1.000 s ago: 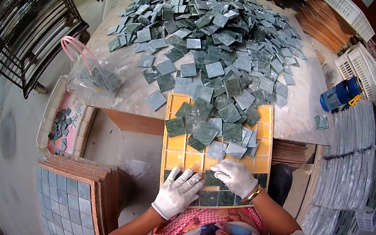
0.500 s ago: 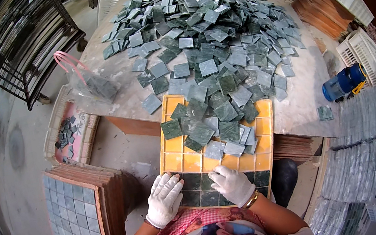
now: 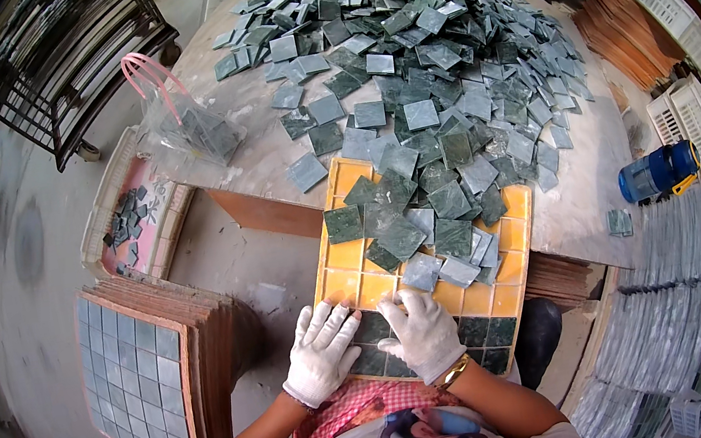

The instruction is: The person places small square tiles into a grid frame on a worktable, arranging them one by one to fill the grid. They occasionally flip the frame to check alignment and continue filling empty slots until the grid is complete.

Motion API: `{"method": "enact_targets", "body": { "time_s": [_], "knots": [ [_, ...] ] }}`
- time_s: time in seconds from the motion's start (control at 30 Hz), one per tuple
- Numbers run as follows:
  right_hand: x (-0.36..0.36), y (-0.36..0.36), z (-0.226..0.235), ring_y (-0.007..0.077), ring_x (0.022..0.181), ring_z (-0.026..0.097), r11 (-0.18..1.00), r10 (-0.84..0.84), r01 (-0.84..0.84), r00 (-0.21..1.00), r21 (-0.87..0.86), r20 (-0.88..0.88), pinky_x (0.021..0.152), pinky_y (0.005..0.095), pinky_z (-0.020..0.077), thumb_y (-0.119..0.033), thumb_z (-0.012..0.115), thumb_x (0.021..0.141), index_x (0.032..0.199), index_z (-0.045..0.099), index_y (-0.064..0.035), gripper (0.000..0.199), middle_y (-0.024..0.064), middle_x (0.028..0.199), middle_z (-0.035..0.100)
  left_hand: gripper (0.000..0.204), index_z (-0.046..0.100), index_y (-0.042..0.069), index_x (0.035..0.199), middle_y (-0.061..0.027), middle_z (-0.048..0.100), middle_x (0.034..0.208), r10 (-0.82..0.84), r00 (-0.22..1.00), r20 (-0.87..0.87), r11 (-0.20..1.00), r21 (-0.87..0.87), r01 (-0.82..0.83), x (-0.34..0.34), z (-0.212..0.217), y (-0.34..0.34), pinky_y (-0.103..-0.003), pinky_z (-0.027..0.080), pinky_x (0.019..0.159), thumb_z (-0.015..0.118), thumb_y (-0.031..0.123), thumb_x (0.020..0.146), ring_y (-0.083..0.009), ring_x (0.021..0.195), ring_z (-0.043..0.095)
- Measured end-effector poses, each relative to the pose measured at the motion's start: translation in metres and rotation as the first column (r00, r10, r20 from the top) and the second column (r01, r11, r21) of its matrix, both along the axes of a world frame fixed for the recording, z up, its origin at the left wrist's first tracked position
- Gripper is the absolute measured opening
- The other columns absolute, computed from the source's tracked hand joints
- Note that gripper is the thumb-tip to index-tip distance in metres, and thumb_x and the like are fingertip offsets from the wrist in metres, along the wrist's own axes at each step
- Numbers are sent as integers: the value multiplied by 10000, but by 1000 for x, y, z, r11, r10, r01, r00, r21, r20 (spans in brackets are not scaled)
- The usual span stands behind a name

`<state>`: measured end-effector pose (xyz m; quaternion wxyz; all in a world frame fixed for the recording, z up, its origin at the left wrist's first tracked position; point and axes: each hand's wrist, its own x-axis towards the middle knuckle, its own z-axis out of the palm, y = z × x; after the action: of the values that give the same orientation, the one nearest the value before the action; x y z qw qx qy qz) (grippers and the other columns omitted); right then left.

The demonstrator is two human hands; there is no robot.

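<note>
In front of me a yellow gridded tray (image 3: 346, 282) leans from the table's edge toward my lap. Dark green square tiles (image 3: 489, 332) fill its nearest rows, while loose green tiles (image 3: 398, 237) lie scattered over its upper part. My left hand (image 3: 322, 353), in a white glove, rests with fingers stretched across the tray's left edge and the tiles beside it. Also gloved, my right hand (image 3: 423, 335) lies on the laid tiles with its fingers apart, hiding those beneath. No tile shows held in either hand.
A large heap of green tiles (image 3: 442, 43) covers the table (image 3: 264, 154). At left stand a tiled stack of boards (image 3: 138, 369), a crate (image 3: 99, 202) with tile pieces and a clear bag (image 3: 199, 133). To the right are a blue bottle (image 3: 656, 171) and stacked tile sheets (image 3: 651, 330).
The whole view has shifted, so the tray and table sit farther right. My right hand has moved left across the tiles, and its fingers have straightened. My left hand stays at the tray's left edge.
</note>
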<state>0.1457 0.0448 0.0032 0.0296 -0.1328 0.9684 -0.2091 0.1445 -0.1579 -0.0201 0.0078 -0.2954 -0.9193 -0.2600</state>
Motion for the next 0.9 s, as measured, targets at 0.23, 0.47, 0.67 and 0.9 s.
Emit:
{"method": "enact_targets", "body": {
  "time_s": [0.23,0.47,0.67,0.9],
  "knots": [
    [12,42,6,274,927,617,850,-269,334,940,-407,208,787,344,521,-161,751,720,1136,583,-47,464,124,1131,563,381,638,101,1070,-103,575,1164,73,989,-130,990,125,-57,-13,-4,0,-487,348,1032,705,134,696,-326,1175,498],
    [33,48,0,281,890,627,902,-202,219,976,-371,85,781,354,512,-122,691,769,1024,643,-42,272,111,1016,619,511,618,112,1166,-94,573,1201,-137,978,-158,990,13,141,-19,10,19,-525,284,1072,738,241,687,-322,1197,493],
    [7,46,-5,314,945,623,967,-200,144,941,-211,-272,783,368,517,-151,708,762,1094,606,-30,368,141,1097,613,687,496,70,1320,-96,485,1372,-388,922,2,916,-105,386,10,6,48,-524,265,1090,661,400,740,-239,1282,450],
    [-31,45,14,246,843,667,973,-129,122,991,198,24,662,364,545,-310,706,758,1199,538,-71,529,70,1243,554,699,496,69,1320,-105,545,1299,-393,914,-101,919,-67,388,-6,9,52,-499,287,1093,676,364,713,-261,1237,494]
  ]
}}
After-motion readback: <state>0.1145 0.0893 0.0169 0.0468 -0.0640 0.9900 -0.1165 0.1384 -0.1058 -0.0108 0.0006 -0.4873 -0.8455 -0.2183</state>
